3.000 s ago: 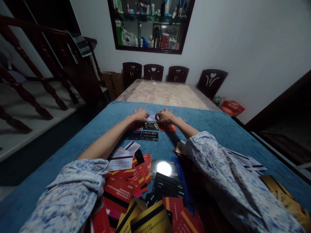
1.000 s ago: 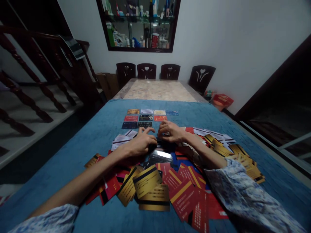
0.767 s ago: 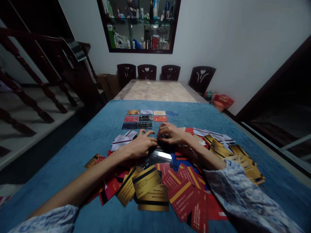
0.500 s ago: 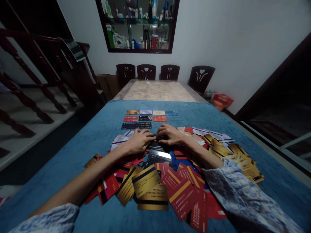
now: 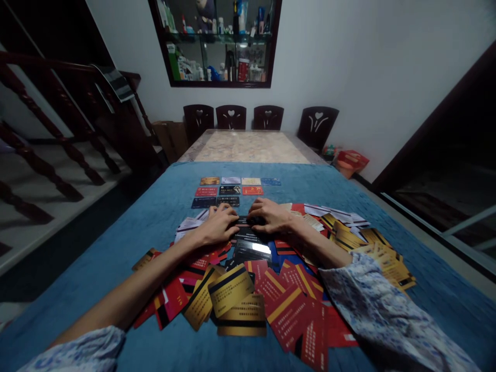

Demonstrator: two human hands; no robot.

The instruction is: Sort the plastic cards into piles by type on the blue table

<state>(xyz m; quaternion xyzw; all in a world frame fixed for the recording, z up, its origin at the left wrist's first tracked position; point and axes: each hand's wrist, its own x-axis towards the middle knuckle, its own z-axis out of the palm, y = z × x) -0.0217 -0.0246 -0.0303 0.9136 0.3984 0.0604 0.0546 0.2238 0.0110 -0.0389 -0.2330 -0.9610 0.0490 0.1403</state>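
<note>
Black cards with printed text lie in a loose pile between my hands, and one near the bottom reflects a bright glare. My left hand rests at the left edge of this pile, its fingers apart and bent over the cards. On the other side, my right hand curls over the upper black cards, thumb and fingers around a dark card edge that is partly hidden. Nearer to me are overlapping gold cards and dark red cards. Bright red cards spread under my left forearm.
Several cards stand in short rows beyond my hands, among them an orange-red card and a black-and-silver card. White cards lie left, gold cards right. A blue cloth covers the table; chairs stand at its far end.
My left hand has drawn back slightly to the left, off the upper black card. My right hand stays over the black cards. The whole view has shifted a little.
</note>
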